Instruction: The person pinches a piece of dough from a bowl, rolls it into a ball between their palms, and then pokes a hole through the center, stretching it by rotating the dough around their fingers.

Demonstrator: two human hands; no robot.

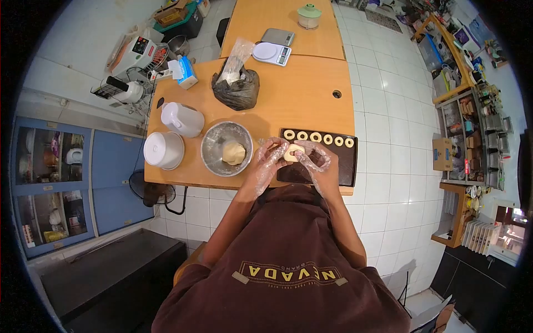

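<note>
A ring of pale dough [293, 152] is held up between my two hands, its hole facing the camera. My left hand [270, 159], in a clear floury plastic glove, grips the ring's left side with thumb and fingers. On the other side my right hand [318, 161], gloved the same way, pinches the ring's edge. Beneath and behind the hands lies a dark baking tray [347, 161], with a row of several dough rings [315, 137] along its far edge. Left of my hands stands a metal bowl [211, 147] holding a lump of dough [234, 153].
Two white lidded containers, one a jug [182, 120] and one a round tub [164, 150], stand left of the bowl. Farther back on the wooden table [300, 89] are a black plastic bag [237, 91], a white kitchen scale [271, 54] and a blue box [187, 73].
</note>
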